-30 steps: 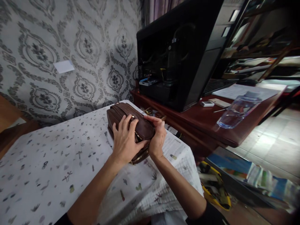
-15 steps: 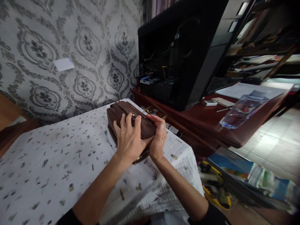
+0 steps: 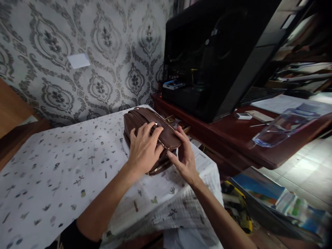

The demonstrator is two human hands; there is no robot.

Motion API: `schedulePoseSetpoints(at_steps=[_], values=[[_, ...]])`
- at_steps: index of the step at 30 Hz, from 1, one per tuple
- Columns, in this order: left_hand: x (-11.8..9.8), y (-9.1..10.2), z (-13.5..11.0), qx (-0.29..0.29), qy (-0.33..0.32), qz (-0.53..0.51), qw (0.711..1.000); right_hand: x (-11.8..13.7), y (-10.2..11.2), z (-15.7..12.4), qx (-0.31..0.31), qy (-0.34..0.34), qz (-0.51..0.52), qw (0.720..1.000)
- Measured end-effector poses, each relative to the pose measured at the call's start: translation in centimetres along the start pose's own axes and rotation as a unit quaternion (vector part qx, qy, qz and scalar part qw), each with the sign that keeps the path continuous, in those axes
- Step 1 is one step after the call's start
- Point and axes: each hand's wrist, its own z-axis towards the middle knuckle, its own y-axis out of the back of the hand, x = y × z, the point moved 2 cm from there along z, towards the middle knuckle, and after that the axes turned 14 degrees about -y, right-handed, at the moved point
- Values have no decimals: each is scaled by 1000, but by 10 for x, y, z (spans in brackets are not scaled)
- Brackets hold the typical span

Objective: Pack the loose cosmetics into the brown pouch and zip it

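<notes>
A brown leather bag (image 3: 168, 137) with gold zippers and metal studs lies on the patterned white cloth. My left hand (image 3: 143, 149) grips it from above, with fingers curved over the strap and the thumb near the zipper at the front edge. At the right end of the bag, my right hand (image 3: 186, 159) has its fingers and thumb apart, their tips touching or close to the rounded corner. A lower zipper (image 3: 159, 168) shows below the hands. What lies inside the bag is hidden.
The white cloth (image 3: 64, 173) covers the table. To the right, a dark red desk (image 3: 233, 138) carries a black computer case (image 3: 207, 69), a clear bottle (image 3: 282, 126) and a small white box (image 3: 243, 116). A yellow and black item (image 3: 241, 204) lies lower right.
My right hand has opened away from the bag's end, its thumb and fingers spreading. My left hand stays on top. The whole scene has shifted slightly right in view.
</notes>
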Motion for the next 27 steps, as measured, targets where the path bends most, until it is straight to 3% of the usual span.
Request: schedulePoseSetpoints(at_steps=[5,12,21,27], values=[[2,2,1,16,6,-6,1000,-17,4,-4,11,-15,12,1000],[17,17,-5,93,-61,-81,990,-24,-6,-1,-26,12,33,999],[12,29,-6,90,5,-115,989,-26,-7,-3,-34,1,9,999],[10,24,-9,96,-28,-64,993,-22,-7,-6,-33,1,7,999]])
